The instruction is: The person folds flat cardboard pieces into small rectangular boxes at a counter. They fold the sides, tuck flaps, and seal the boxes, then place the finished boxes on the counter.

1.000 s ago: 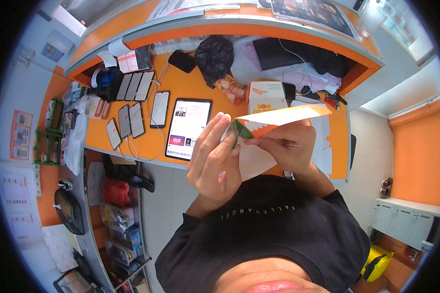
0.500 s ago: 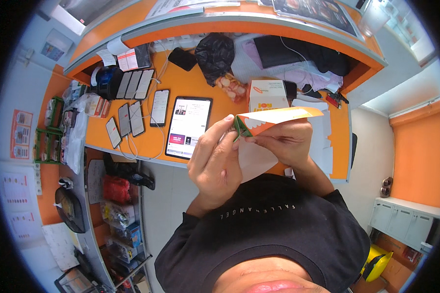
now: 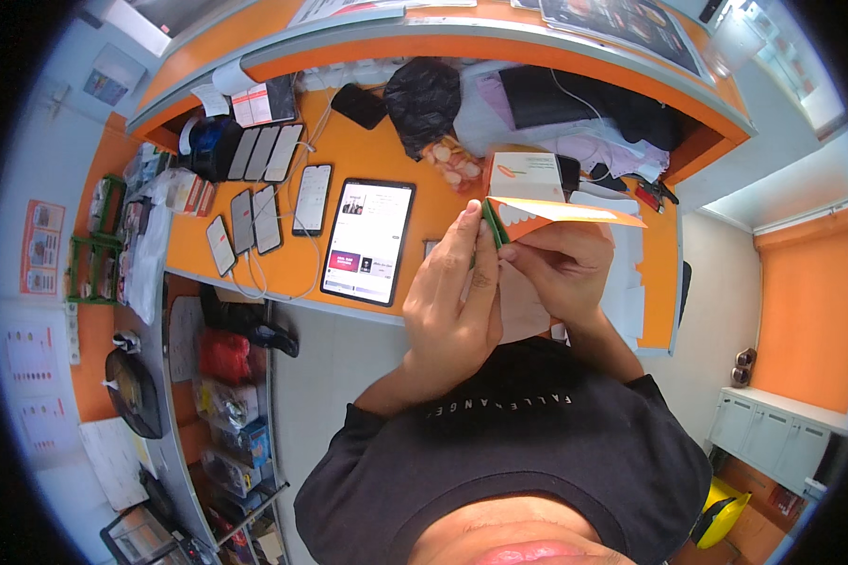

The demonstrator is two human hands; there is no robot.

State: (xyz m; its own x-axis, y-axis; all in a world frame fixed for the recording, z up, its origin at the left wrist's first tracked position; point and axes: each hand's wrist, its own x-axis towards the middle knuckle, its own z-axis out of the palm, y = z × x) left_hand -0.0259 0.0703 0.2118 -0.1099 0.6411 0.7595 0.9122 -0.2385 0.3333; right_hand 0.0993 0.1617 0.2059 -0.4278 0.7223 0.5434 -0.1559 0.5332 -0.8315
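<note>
Both hands are raised in front of my chest, over the desk's near edge, around a folded cardboard carton (image 3: 561,215) in orange and white with a green side. My right hand (image 3: 570,273) grips it from below, thumb near the green side and fingers under the orange panel. My left hand (image 3: 454,306) closes on the green edge, its long fingers pressed together along it. A pale sheet-like part hangs below, between the hands. Part of the carton is hidden by my fingers. Just behind it stands a white box (image 3: 528,176) on the desk.
Left of my hands a tablet (image 3: 368,240) with a lit screen lies on the orange desk (image 3: 292,270). Several phones with white cables lie further left. At the back are a black plastic bag (image 3: 422,108), a snack packet (image 3: 454,162) and folded cloth. White sheets (image 3: 622,301) lie at right.
Both hands and the carton have shifted a little to the right. The left fingers have gone from a bent pinch at the carton's end to lying straighter along its green edge.
</note>
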